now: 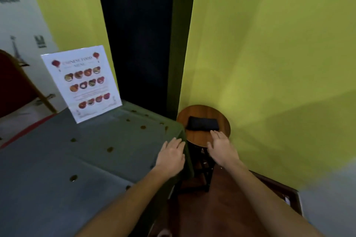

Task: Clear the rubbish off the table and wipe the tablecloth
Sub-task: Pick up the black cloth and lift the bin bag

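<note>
Fingers (213, 134) straight and empty, the right hand (221, 146) hung at the near edge of the folded dark cloth (202, 123) on the stool (194, 137); the left hand (170, 157) hovered flat and empty over the bit-strewn tablecloth (77, 159) — gripping the whole fold at once seemed wisest.

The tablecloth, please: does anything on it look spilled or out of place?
Yes. Small brown spots lie scattered across the tablecloth, from beside the menu to the near edge. Crumbs or stains, the blur hides which.
</note>
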`<state>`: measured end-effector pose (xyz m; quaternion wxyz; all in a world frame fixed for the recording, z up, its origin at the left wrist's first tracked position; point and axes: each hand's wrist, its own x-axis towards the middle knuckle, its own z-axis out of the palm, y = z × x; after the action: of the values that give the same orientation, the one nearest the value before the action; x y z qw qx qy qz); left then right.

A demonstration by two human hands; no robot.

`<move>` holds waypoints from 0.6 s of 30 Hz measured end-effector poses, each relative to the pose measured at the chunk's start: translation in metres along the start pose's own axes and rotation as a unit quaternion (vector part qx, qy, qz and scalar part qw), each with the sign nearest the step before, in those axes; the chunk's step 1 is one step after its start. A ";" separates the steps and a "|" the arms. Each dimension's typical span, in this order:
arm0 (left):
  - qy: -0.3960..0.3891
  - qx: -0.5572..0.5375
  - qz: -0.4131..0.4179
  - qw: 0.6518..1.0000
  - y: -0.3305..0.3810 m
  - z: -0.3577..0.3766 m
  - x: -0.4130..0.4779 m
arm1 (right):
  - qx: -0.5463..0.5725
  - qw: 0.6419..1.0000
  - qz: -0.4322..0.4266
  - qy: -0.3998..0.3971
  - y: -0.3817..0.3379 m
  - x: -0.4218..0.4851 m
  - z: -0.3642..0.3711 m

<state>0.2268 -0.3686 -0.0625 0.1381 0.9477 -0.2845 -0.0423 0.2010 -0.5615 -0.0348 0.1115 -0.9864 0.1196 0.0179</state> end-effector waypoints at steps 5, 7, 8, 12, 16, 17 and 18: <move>-0.007 0.021 -0.068 0.997 -0.010 0.021 0.051 | 0.012 0.998 0.023 -0.051 0.024 0.053 0.011; -0.007 0.028 -0.095 0.995 -0.016 0.037 0.062 | 0.016 0.997 0.023 -0.072 0.028 0.074 0.017; -0.009 0.029 -0.106 0.994 -0.019 0.045 0.067 | 0.011 0.996 0.025 -0.087 0.030 0.085 0.021; -0.025 0.038 -0.075 0.996 -0.019 0.065 0.097 | -0.009 0.988 0.037 -0.152 0.040 0.124 0.033; -0.026 0.033 -0.003 0.999 -0.010 0.073 0.139 | -0.012 0.983 0.045 -0.175 0.049 0.155 0.047; -0.035 0.027 0.002 0.999 -0.006 0.076 0.147 | -0.013 0.982 0.046 -0.183 0.053 0.159 0.051; -0.048 0.020 0.003 0.999 -0.002 0.080 0.154 | -0.015 0.981 0.047 -0.189 0.056 0.162 0.055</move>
<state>0.3439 -0.4714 -0.1403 0.1051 0.9465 -0.2943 -0.0811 0.3441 -0.6394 -0.1106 0.1162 -0.9600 0.1427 0.2112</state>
